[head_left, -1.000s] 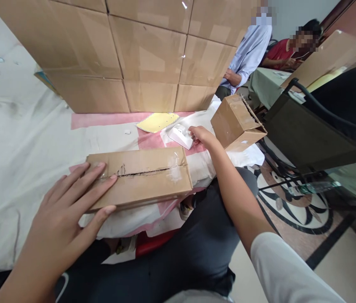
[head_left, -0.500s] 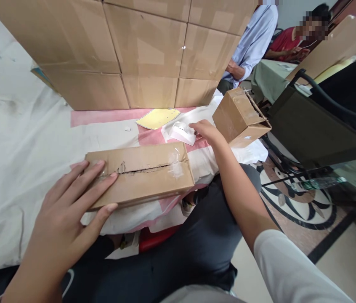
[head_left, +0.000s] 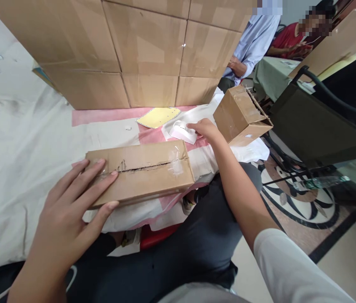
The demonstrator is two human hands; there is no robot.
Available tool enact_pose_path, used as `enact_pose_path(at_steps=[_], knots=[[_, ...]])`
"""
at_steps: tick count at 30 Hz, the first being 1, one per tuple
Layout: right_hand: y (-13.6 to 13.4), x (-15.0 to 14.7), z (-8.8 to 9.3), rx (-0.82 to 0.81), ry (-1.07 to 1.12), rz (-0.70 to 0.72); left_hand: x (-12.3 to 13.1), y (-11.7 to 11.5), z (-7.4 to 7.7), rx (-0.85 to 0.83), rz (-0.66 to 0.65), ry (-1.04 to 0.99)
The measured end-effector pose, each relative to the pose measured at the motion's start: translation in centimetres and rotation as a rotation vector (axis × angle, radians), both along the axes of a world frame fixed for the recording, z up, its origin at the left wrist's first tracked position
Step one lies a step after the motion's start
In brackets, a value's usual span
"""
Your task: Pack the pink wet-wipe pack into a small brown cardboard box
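Observation:
My left hand (head_left: 73, 210) lies on the left end of a long cardboard box (head_left: 152, 176). Its fingers are spread over the top, and the thumb is at the near upper edge. A ragged split runs along the box's top, with clear tape at its right end. Beyond the box, the closed fingers of my right hand (head_left: 205, 128) are at the right side of a small white ring-shaped object (head_left: 182, 131). They seem to pinch it, though the fingertips are partly hidden. A yellow paper piece (head_left: 159, 117) lies just behind it on the cloth.
Stacked cardboard boxes (head_left: 146, 46) rise at the back of the cloth-covered surface (head_left: 23, 151). Another box (head_left: 241, 115), with a torn flap, stands right of my right forearm. A dark folding chair (head_left: 332, 122) is at the right. Two other people sit farther back.
The view has shifted very slightly. My right fingers have moved a little to the left over the white ring-shaped object. My left hand stays on the box.

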State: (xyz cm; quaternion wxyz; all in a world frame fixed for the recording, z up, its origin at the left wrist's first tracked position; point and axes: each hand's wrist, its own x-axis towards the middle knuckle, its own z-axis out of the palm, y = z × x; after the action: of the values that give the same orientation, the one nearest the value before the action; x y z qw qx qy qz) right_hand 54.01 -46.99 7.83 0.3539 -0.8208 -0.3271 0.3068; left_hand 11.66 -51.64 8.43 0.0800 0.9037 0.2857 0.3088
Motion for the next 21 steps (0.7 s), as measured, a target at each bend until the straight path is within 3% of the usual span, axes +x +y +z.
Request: enact_pose_path(at_steps=[21], knots=[[-0.25,-0.61,0.08,0.063,-0.097,-0.034,0.32,-0.24,0.04,0.034,0.01,-0.024]])
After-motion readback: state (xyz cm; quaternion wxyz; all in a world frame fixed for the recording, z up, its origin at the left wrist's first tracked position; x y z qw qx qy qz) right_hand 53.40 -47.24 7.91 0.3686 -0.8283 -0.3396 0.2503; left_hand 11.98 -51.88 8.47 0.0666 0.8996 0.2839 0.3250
